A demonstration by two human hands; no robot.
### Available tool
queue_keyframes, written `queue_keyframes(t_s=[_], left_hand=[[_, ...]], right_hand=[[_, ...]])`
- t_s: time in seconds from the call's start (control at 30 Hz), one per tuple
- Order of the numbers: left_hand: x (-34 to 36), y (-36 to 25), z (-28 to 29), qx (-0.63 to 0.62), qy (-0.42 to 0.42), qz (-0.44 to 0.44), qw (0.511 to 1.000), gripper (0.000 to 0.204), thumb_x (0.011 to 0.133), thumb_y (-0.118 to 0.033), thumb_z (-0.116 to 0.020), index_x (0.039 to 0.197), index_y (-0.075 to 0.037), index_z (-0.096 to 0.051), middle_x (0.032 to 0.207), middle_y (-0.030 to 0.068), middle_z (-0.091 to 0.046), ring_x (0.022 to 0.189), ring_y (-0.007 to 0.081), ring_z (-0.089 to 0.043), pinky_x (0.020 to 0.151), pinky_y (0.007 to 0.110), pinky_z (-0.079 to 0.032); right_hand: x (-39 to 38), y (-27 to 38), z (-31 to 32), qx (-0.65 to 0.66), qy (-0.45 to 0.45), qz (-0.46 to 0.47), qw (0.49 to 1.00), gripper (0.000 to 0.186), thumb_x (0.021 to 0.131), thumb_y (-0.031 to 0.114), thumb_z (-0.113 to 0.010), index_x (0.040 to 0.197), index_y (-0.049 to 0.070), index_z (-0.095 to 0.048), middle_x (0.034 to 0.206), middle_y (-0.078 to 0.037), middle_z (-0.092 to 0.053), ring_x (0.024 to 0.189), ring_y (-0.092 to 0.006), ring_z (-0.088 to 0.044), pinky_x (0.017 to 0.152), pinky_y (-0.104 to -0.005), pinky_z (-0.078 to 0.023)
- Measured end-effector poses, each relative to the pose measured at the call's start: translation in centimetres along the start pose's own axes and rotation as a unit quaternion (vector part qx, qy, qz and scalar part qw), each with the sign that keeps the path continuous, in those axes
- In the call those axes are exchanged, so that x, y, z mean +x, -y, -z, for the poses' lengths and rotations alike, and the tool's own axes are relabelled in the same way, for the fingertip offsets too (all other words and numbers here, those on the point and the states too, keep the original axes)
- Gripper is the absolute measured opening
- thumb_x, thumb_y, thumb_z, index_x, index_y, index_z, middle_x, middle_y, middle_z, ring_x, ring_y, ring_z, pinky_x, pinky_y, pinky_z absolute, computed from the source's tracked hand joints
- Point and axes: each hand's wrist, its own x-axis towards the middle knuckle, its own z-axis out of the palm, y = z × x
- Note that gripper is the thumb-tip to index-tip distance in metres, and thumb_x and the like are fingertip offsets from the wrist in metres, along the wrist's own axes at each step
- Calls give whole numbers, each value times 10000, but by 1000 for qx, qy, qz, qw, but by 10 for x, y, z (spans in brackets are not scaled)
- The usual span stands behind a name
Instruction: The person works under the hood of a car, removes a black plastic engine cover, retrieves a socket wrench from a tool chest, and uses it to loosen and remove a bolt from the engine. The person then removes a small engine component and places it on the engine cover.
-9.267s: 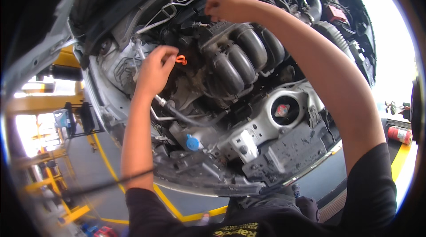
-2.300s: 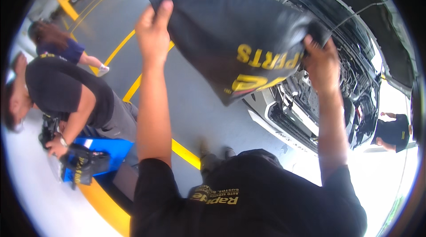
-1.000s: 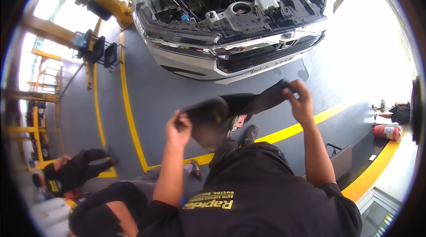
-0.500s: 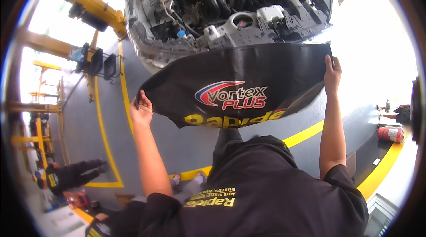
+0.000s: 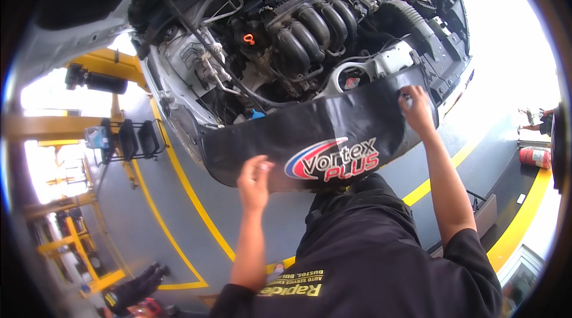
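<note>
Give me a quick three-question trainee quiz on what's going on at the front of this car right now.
1. True or false: the black cover lies across the car's front edge.
2. Which hand touches the cover's upper edge near the white bracket: A left hand, B right hand?
3. What colour is the small ring handle in the engine bay?

Key: 1 true. 2 B. 3 orange.
</note>
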Motion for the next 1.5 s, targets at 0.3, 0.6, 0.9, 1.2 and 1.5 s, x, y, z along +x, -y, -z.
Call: queue_keyframes(t_s=[0.3,0.6,0.9,1.2,1.5], left_hand=[[86,-13,-17,177,210,103,956,254,981,-122,-681,1222,-42,-666,1131,54,-676,1063,171,-649,919,310,-502],[271,-83,93,215,199,119,949,234,1046,-229,-620,1158,-24,-629,924,23,-648,901,109,-631,880,276,-505],[585,-33,-66,432,123,-334,829,461,921,-363,-732,1280,-84,-658,1212,137,-647,1152,335,-639,977,443,-516],[607,-49,-85,561,249,-351,707,458,914,-429,-720,1161,-54,-631,1134,140,-653,1050,381,-670,879,495,-545],[600,-57,-94,605,234,-298,701,453,946,-435,-691,1131,-36,-578,1013,216,-708,996,441,-678,829,534,-542]], right_hand=[[7,-5,-26,-8,11,-84,996,261,890,166,-708,1108,45,-629,1118,-157,-588,1113,-369,-572,990,-449,-458],[110,34,9,84,131,-153,976,167,936,131,-655,1041,2,-645,909,-161,-701,872,-305,-690,823,-382,-524],[284,176,-46,164,146,101,970,193,940,139,-663,1092,22,-639,922,-172,-687,872,-328,-686,786,-410,-526],[340,208,-112,133,163,201,957,134,918,101,-674,1035,38,-654,922,-140,-688,867,-327,-674,793,-423,-532],[412,244,-191,40,73,266,960,175,919,189,-586,963,77,-713,885,-162,-735,876,-368,-718,767,-471,-574]])
